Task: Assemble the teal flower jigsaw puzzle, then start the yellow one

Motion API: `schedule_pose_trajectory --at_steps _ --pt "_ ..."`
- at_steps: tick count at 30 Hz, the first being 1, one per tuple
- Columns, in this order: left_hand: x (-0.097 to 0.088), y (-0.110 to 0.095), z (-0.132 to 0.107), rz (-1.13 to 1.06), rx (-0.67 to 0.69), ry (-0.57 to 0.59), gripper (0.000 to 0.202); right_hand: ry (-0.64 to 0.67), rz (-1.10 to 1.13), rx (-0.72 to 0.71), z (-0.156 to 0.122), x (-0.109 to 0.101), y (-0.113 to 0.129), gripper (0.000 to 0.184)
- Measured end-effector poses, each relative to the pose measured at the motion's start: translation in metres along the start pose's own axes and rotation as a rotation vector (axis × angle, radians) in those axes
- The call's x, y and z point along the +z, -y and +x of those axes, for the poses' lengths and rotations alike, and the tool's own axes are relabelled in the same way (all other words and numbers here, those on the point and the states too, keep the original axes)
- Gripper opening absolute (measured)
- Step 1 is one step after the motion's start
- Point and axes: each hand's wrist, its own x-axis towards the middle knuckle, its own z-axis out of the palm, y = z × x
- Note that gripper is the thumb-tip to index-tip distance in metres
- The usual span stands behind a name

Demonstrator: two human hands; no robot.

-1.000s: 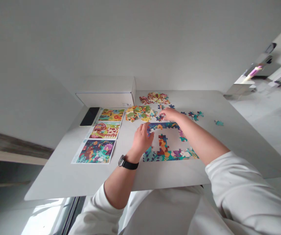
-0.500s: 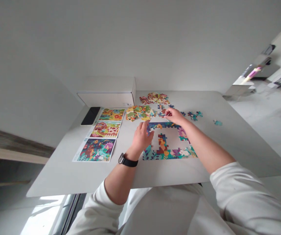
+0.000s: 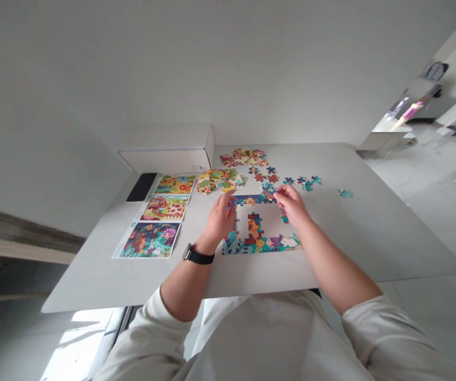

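Observation:
A half-built colourful jigsaw lies on the white table, its frame partly joined and its middle bare. My left hand, a black watch on its wrist, rests with fingers spread on the jigsaw's left edge. My right hand hovers over the upper right part of the frame, its fingers pinched on a small blue jigsaw piece. Loose blue and teal pieces lie just beyond it.
Piles of yellow pieces and red pieces sit behind the jigsaw. Three picture cards lie in a column at the left, beside a black phone and a white box. One teal piece lies alone at the right.
My right hand has drawn back from the loose pieces toward the jigsaw's upper right, carrying a small piece. My left hand has stayed on the left edge.

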Motion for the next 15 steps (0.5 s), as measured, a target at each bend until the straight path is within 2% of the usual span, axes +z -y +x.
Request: schedule_pose_trajectory --at_steps 4,6,11,15 --pt "0.008 -0.001 0.002 -0.179 -0.082 0.000 0.033 0.104 -0.008 0.022 -0.009 0.009 0.001 0.050" --pt "0.013 -0.002 0.002 -0.297 -0.146 0.006 0.030 0.161 -0.016 0.033 -0.014 0.012 0.004 0.049" --pt "0.021 -0.008 0.002 -0.592 -0.294 0.049 0.049 0.252 -0.059 0.041 -0.023 0.019 0.009 0.046" --pt "0.021 -0.012 0.002 -0.723 -0.313 0.100 0.055 0.301 -0.088 0.033 -0.027 0.023 0.010 0.041"
